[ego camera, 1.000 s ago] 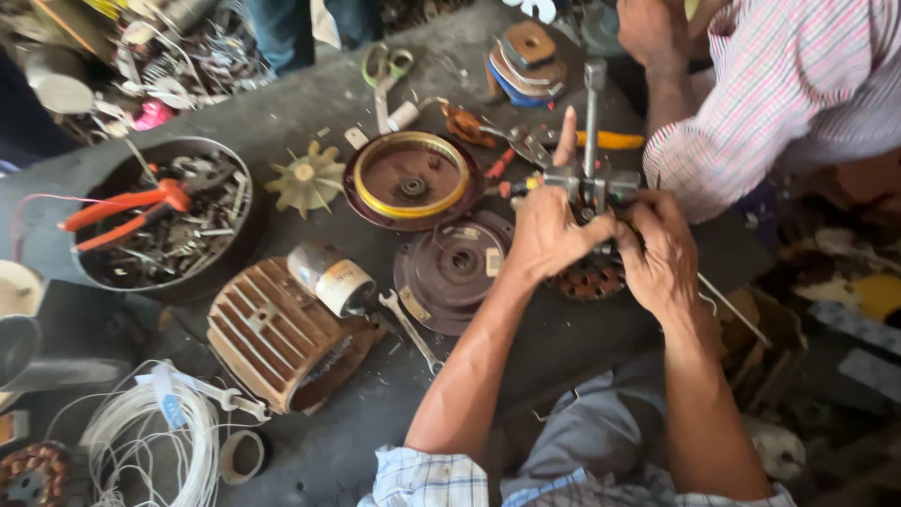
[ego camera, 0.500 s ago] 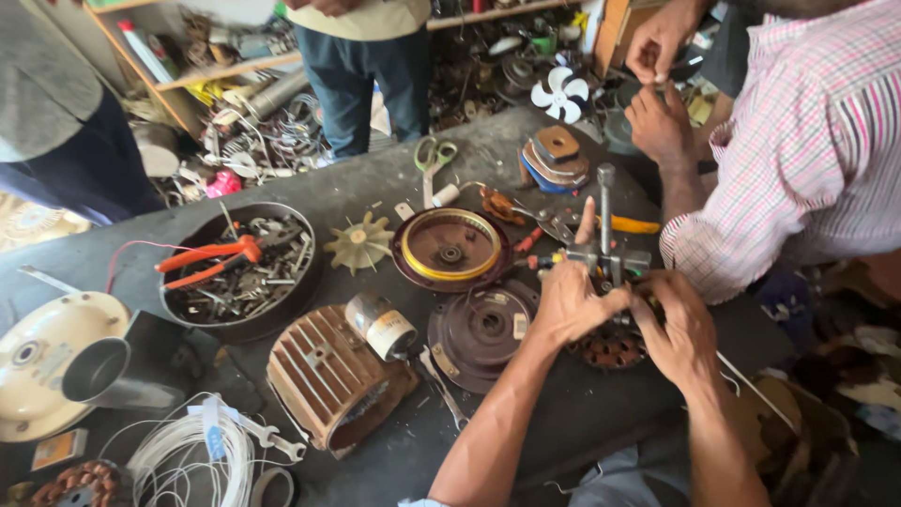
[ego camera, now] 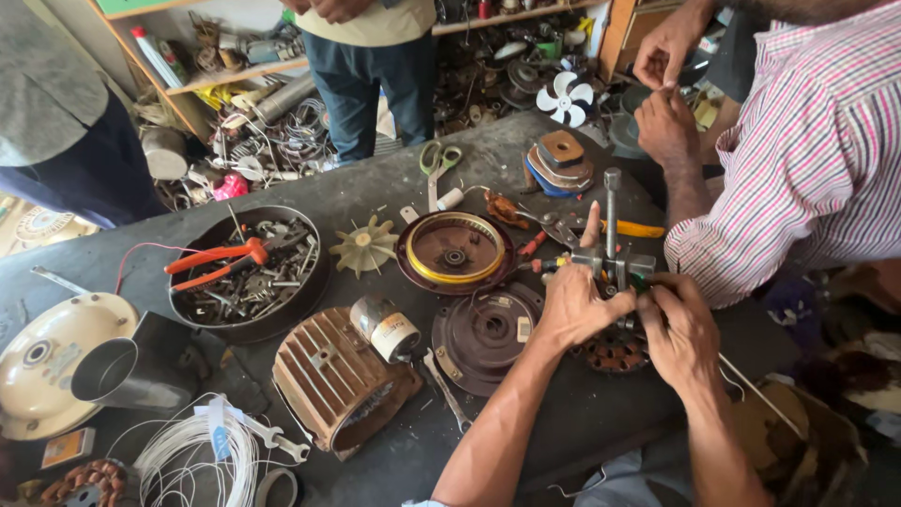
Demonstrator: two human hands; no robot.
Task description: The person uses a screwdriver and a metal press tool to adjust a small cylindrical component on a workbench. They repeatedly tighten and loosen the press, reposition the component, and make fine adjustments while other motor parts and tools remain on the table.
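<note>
A metal puller (ego camera: pixel 612 246), with its upright screw shaft, is held at the right side of the dark worktable (ego camera: pixel 394 188), seated over a wound copper motor core (ego camera: pixel 615 352); the left hand (ego camera: pixel 574 302) is wrapped over the puller's near arm, index finger raised along the shaft, while the right hand (ego camera: pixel 683 330) is closed around its other side, fingers curled and pressed onto the body; what lies under the palms cannot be seen. The work is best done, it is judged, with the screw kept upright and centred on the core's axis and both arms gripped evenly, so that nothing is bent or slips sideways.

Just left of the hands a brown round motor cover (ego camera: pixel 485 329) lies flat; beyond it a brown housing with a yellow ring (ego camera: pixel 455 252), a pale plastic fan blade (ego camera: pixel 364 246) and a round tray of small parts (ego camera: pixel 251 274) with red-handled pliers (ego camera: pixel 218 261) laid across it; a ribbed brown casing (ego camera: pixel 333 377) and a small cylinder (ego camera: pixel 385 327) sit near the table's front edge. Room on the right is taken by another person's hands (ego camera: pixel 664 89) and striped sleeve (ego camera: pixel 798 169), very near the puller; loose tools behind the shaft crowd it as well.
</note>
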